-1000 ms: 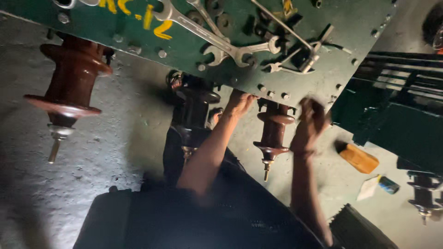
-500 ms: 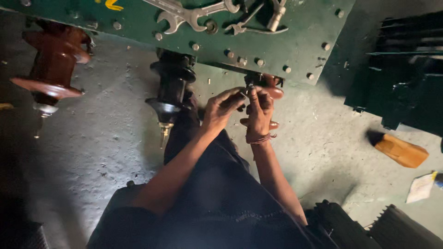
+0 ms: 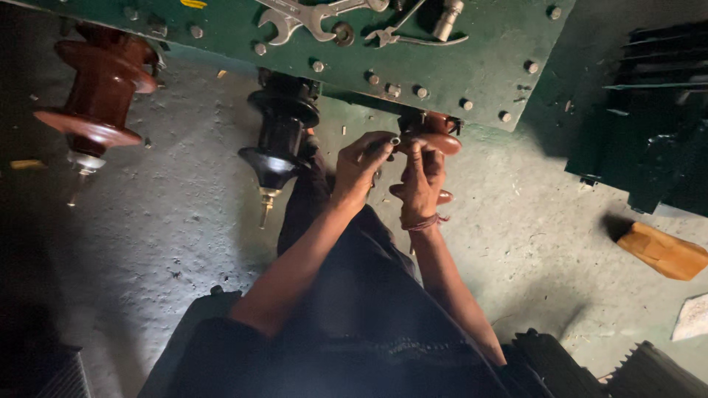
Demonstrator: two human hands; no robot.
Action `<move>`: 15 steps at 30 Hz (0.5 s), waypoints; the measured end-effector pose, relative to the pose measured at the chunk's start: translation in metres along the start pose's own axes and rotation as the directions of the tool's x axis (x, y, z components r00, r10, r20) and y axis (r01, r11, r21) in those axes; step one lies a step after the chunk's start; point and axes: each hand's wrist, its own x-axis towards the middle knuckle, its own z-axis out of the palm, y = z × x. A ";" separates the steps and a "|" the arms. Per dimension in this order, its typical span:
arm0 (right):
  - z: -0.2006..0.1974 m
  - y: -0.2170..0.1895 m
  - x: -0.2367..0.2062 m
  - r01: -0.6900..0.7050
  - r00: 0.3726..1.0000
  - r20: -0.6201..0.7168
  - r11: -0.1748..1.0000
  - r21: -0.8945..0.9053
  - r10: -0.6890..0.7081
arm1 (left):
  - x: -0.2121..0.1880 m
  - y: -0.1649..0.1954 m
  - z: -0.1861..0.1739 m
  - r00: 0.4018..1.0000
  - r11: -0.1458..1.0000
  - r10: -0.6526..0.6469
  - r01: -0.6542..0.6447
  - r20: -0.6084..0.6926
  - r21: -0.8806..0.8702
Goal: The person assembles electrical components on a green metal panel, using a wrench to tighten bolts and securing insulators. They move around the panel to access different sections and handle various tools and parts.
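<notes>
Brown insulator (image 3: 435,141) at green plate's (image 3: 487,66) lower edge | both hands newly closed in | right hand (image 3: 422,180) fingers wrap it | left hand (image 3: 363,166) fingers pinch small metal piece (image 3: 394,140) | fitting underway.

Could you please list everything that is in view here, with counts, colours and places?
green metal cover: one, bolted along its edge, across the top.
spanners: a few, silvery, lying on the cover at top centre.
insulator bushings: three; reddish-brown at left, black in the middle, reddish-brown behind the hands.
black finned body: one, at right.
orange-brown block: one, on the concrete floor at right.
left hand: fingers around a small dark metal tool at the third bushing.
right hand: wrapped around that bushing; cord on the wrist.
</notes>
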 end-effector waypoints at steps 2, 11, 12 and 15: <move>-0.007 -0.001 0.001 0.311 0.944 0.095 0.948 0.072 -0.317 | 0.020 -0.017 -0.014 0.997 0.990 -0.044 0.035 -0.061 -0.137; -0.056 0.029 0.033 0.435 0.881 0.099 0.712 -0.552 -0.462 | 0.154 -0.085 -0.054 0.999 0.737 -0.052 0.044 0.008 -0.674; -0.058 0.035 0.036 0.416 0.888 0.089 0.707 -0.572 -0.451 | 0.161 -0.090 -0.053 0.999 0.707 -0.014 0.036 0.038 -0.706; -0.061 0.049 0.042 0.326 0.914 0.030 0.688 -0.648 -0.405 | 0.169 -0.101 -0.049 0.994 0.648 0.043 0.048 0.100 -0.760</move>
